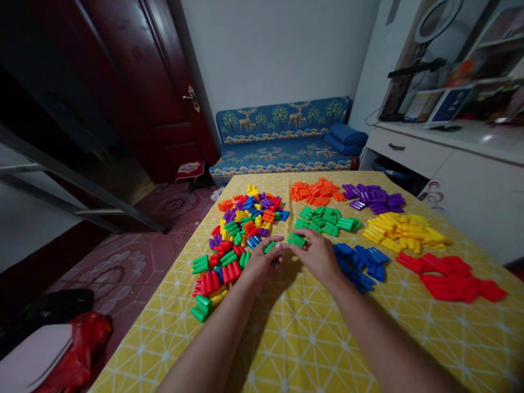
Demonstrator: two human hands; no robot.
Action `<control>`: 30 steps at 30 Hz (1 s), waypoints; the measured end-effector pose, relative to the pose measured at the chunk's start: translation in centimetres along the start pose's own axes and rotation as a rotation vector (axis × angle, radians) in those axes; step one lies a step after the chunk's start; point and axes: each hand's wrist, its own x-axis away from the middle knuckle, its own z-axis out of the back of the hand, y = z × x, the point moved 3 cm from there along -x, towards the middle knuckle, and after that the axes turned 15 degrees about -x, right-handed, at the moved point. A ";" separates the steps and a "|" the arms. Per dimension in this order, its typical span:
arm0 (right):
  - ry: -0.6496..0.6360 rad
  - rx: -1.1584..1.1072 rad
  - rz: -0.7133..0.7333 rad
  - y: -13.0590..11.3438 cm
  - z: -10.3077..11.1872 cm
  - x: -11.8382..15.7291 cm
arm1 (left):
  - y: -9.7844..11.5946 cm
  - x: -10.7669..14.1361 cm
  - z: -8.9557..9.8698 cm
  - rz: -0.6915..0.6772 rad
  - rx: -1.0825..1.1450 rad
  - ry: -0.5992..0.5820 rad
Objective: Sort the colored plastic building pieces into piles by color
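My left hand (pixel 265 255) has its fingers closed on a small green piece, just right of a mixed pile of coloured plastic pieces (pixel 231 228). Close beside it, my right hand (pixel 314 250) grips a green block (pixel 296 240) between thumb and fingers. Beyond my right hand lies a green pile (pixel 325 219). Blue pieces (pixel 360 263) lie to its right, partly behind the hand. Farther off are orange (pixel 317 191) and purple (pixel 374 197) piles, with yellow (pixel 405 231) and red (pixel 454 277) ones at the right.
The piles lie on a table with a yellow patterned cloth (pixel 295 338). Behind it stands a blue patterned sofa (pixel 282 144). A white cabinet (pixel 470 185) is at the right, a dark red door (pixel 164 98) at the left. A metal ladder-like frame (pixel 82 183) leans at the left.
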 end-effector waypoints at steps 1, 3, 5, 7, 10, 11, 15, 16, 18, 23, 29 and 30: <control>0.072 -0.022 -0.028 0.8 0.7 -0.3 | 0.0 -0.1 0.0 0.003 0.026 0.009; 0.201 -0.106 -0.049 2.3 2.3 -1.0 | 0.3 -0.2 0.0 0.011 0.115 0.003; 0.297 -0.189 -0.030 3.3 3.5 -1.3 | 0.6 -0.2 -0.1 0.026 0.245 -0.033; 0.332 -0.224 -0.019 3.4 3.8 -1.4 | 0.9 -0.1 -0.2 0.050 0.367 -0.078; 0.248 -0.199 -0.018 2.0 2.6 -0.9 | 1.3 0.2 -0.2 0.082 0.450 -0.113; 0.181 -0.189 -0.017 1.3 1.9 -0.6 | 1.4 0.3 -0.2 0.088 0.455 -0.119; -0.106 -0.142 0.030 -1.3 -1.4 0.8 | 1.6 0.7 -0.4 0.079 0.428 -0.175; -0.162 -0.128 0.057 -1.7 -2.0 1.1 | 1.6 0.9 -0.4 0.074 0.412 -0.195; -0.232 -0.105 0.106 -2.2 -2.8 1.6 | 1.5 1.1 -0.6 0.065 0.377 -0.236; -0.162 -0.037 0.103 -1.8 -2.6 1.6 | 1.0 1.3 -1.1 0.049 0.293 -0.350; 0.088 -0.193 -0.158 1.8 0.5 -0.3 | -0.2 0.4 -0.8 0.013 0.066 -0.346; 0.131 -0.246 -0.198 2.6 1.3 -0.7 | -0.3 0.3 -0.7 -0.018 0.007 -0.329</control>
